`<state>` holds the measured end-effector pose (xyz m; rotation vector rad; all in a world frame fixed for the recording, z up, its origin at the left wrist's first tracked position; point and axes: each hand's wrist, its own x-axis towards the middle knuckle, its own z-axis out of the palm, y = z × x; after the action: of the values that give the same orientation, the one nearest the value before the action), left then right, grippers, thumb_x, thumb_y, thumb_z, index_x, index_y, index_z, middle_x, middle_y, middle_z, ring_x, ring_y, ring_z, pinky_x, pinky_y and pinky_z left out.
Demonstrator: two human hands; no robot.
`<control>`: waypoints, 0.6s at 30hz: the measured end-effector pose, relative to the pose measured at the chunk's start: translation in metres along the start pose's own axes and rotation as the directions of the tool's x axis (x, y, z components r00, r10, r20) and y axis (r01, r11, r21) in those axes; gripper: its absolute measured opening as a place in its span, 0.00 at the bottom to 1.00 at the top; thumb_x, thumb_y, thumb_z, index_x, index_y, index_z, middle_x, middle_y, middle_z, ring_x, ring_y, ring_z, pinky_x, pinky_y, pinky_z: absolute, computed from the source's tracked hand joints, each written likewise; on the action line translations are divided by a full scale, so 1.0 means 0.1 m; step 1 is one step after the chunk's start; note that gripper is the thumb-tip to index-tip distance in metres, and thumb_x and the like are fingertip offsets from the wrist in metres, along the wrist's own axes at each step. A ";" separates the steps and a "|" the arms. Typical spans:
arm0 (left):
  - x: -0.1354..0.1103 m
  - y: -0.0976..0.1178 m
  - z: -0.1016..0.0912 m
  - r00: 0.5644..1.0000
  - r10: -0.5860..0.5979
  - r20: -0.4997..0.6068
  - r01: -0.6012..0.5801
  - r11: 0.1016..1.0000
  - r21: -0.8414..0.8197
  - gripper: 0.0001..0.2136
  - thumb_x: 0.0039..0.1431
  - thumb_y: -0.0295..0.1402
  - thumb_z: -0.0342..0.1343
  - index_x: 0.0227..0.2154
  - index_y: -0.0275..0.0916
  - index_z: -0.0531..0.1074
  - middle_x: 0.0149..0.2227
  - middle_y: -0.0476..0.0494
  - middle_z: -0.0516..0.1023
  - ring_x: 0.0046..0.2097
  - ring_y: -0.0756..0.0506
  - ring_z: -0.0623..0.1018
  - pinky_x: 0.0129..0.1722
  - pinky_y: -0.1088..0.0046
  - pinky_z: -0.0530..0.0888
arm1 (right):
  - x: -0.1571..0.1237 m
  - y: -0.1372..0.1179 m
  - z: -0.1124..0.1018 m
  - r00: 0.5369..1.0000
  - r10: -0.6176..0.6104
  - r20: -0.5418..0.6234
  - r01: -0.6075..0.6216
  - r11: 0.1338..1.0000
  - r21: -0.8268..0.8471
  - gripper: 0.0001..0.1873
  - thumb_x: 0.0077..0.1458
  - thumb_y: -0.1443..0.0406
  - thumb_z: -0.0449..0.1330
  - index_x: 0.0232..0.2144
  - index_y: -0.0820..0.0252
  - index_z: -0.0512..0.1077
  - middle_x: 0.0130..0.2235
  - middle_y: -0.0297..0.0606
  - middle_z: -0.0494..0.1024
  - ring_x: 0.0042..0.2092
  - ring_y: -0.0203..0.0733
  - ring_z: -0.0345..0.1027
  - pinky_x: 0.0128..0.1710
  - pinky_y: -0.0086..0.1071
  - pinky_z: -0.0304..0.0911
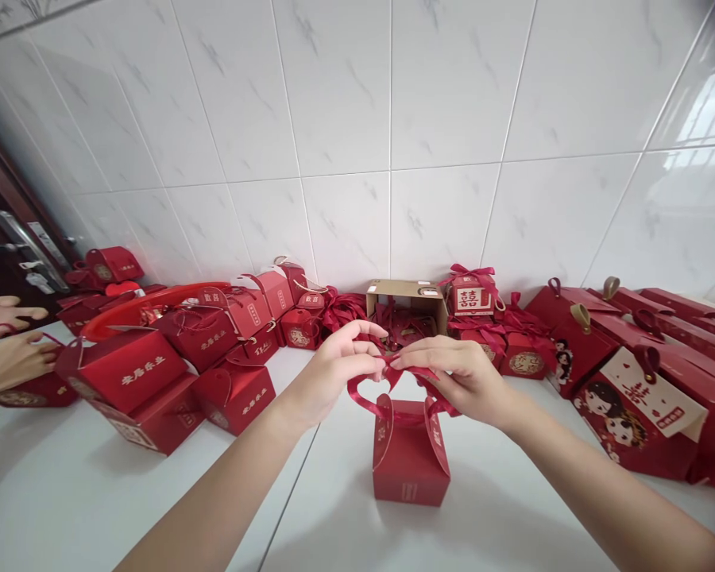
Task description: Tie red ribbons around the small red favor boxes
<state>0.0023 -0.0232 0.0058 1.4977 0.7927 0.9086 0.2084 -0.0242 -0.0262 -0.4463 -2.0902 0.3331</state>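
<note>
A small red gift box (411,469) stands upright on the white table in front of me. A red ribbon (363,395) runs through its top and rises in a loop above it. My left hand (339,369) pinches the ribbon from the left, fingertips and thumb together. From the right, my right hand (461,373) pinches the same ribbon, its fingertips almost touching those of my left hand. Both hands are above the box and do not touch its walls. The exact crossing of the ribbon between the fingers is partly hidden.
An open cardboard box (406,291) holding red ribbons stands by the tiled wall. Red gift boxes (134,373) crowd the left, near a red tray (110,318). Larger red boxes (637,405) line the right. Another person's hands (17,361) hold a box at far left.
</note>
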 end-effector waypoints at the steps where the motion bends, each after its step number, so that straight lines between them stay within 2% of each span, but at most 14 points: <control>1: 0.00 -0.01 -0.01 1.000 -0.005 0.006 0.005 0.998 -0.057 0.12 0.50 0.25 0.55 0.40 0.39 0.66 0.24 0.53 0.71 0.29 0.51 0.71 0.34 0.75 0.67 | -0.02 0.02 0.00 0.997 -0.078 -0.003 0.077 0.990 -0.118 0.18 0.63 0.72 0.48 0.46 0.53 0.75 0.42 0.38 0.79 0.42 0.41 0.73 0.39 0.35 0.66; 3: -0.01 -0.04 -0.02 1.000 0.002 0.018 0.000 0.991 -0.137 0.13 0.50 0.26 0.56 0.40 0.38 0.66 0.27 0.50 0.74 0.32 0.50 0.74 0.37 0.74 0.68 | -0.05 0.04 0.01 0.986 -0.166 -0.005 0.157 0.939 -0.305 0.21 0.61 0.75 0.48 0.48 0.51 0.73 0.44 0.36 0.79 0.41 0.41 0.73 0.38 0.37 0.63; 5: -0.04 -0.06 0.00 0.999 0.040 0.016 -0.038 0.990 -0.139 0.14 0.52 0.27 0.56 0.43 0.38 0.65 0.30 0.46 0.76 0.36 0.47 0.76 0.41 0.70 0.70 | -0.07 0.05 0.03 0.983 -0.185 -0.009 0.167 0.905 -0.392 0.22 0.60 0.76 0.49 0.50 0.50 0.72 0.46 0.36 0.79 0.40 0.42 0.73 0.37 0.38 0.62; 6: -0.06 -0.07 0.02 0.997 0.075 0.004 -0.075 0.993 -0.093 0.15 0.53 0.28 0.55 0.45 0.38 0.64 0.31 0.45 0.77 0.38 0.45 0.77 0.42 0.69 0.70 | -0.08 0.04 0.04 0.982 -0.188 -0.029 0.161 0.901 -0.402 0.23 0.59 0.76 0.50 0.50 0.50 0.72 0.47 0.37 0.78 0.41 0.43 0.73 0.37 0.38 0.62; 8: -0.11 -0.10 0.05 0.972 0.226 -0.059 -0.216 0.967 0.137 0.19 0.55 0.29 0.54 0.51 0.39 0.63 0.35 0.42 0.78 0.41 0.43 0.77 0.44 0.66 0.71 | -0.12 0.01 0.06 0.975 -0.180 -0.132 0.119 0.919 -0.376 0.22 0.59 0.76 0.51 0.50 0.51 0.71 0.48 0.39 0.77 0.43 0.44 0.72 0.38 0.38 0.64; 9: -0.14 -0.12 0.05 0.935 0.345 -0.084 -0.306 0.902 0.305 0.20 0.55 0.29 0.54 0.52 0.40 0.63 0.37 0.41 0.78 0.42 0.43 0.76 0.44 0.66 0.70 | -0.15 -0.01 0.07 0.965 -0.164 -0.207 0.082 0.931 -0.356 0.21 0.58 0.76 0.52 0.50 0.52 0.72 0.46 0.41 0.78 0.42 0.44 0.73 0.38 0.38 0.65; 11: -0.20 -0.16 0.03 0.809 0.585 -0.057 -0.430 0.656 0.621 0.18 0.54 0.27 0.56 0.48 0.41 0.68 0.36 0.43 0.78 0.40 0.44 0.76 0.45 0.68 0.70 | -0.23 -0.06 0.05 0.933 -0.119 -0.341 -0.004 0.941 -0.338 0.19 0.58 0.76 0.53 0.46 0.53 0.73 0.41 0.41 0.79 0.39 0.43 0.73 0.35 0.35 0.66; 13: -0.28 -0.21 -0.05 0.700 0.715 -0.008 -0.431 0.431 0.793 0.13 0.52 0.25 0.57 0.41 0.42 0.73 0.30 0.46 0.75 0.34 0.47 0.74 0.41 0.72 0.70 | -0.36 -0.11 -0.01 0.911 -0.077 -0.406 -0.086 0.926 -0.368 0.15 0.56 0.76 0.54 0.42 0.55 0.74 0.35 0.40 0.79 0.35 0.42 0.72 0.33 0.34 0.66; 14: -0.32 -0.24 -0.12 0.671 0.741 -0.006 -0.399 0.368 0.840 0.11 0.52 0.25 0.57 0.39 0.43 0.73 0.26 0.49 0.72 0.31 0.49 0.72 0.38 0.74 0.70 | -0.44 -0.13 -0.05 0.910 -0.060 -0.411 -0.118 0.911 -0.395 0.13 0.56 0.75 0.55 0.39 0.56 0.73 0.34 0.39 0.78 0.34 0.42 0.72 0.33 0.34 0.65; 16: -0.41 -0.32 -0.30 0.658 0.752 -0.044 -0.292 0.308 0.906 0.09 0.53 0.25 0.55 0.37 0.42 0.73 0.22 0.53 0.65 0.26 0.51 0.68 0.32 0.77 0.68 | -0.64 -0.15 -0.17 0.921 -0.019 -0.390 -0.175 0.874 -0.454 0.10 0.56 0.74 0.55 0.36 0.58 0.72 0.32 0.39 0.77 0.32 0.41 0.70 0.32 0.34 0.64; 17: -0.46 -0.38 -0.40 0.674 0.737 -0.053 -0.239 0.285 0.928 0.09 0.54 0.24 0.53 0.37 0.42 0.72 0.21 0.54 0.62 0.25 0.52 0.66 0.30 0.79 0.67 | -0.76 -0.14 -0.23 0.929 0.014 -0.369 -0.207 0.848 -0.488 0.08 0.56 0.73 0.55 0.35 0.58 0.71 0.31 0.38 0.76 0.31 0.41 0.69 0.31 0.34 0.63; 18: -0.52 -0.44 -0.51 0.719 0.692 -0.063 -0.183 0.276 0.943 0.10 0.55 0.24 0.50 0.38 0.42 0.72 0.21 0.55 0.60 0.24 0.53 0.65 0.28 0.80 0.67 | -0.90 -0.12 -0.28 0.937 0.058 -0.343 -0.242 0.818 -0.522 0.06 0.57 0.72 0.55 0.33 0.59 0.71 0.29 0.38 0.74 0.30 0.41 0.68 0.30 0.33 0.62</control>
<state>-0.0662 -0.0397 -0.0417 2.6524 1.3933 1.4540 0.2743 -0.0728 -0.0737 -0.9560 -1.8105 -0.2680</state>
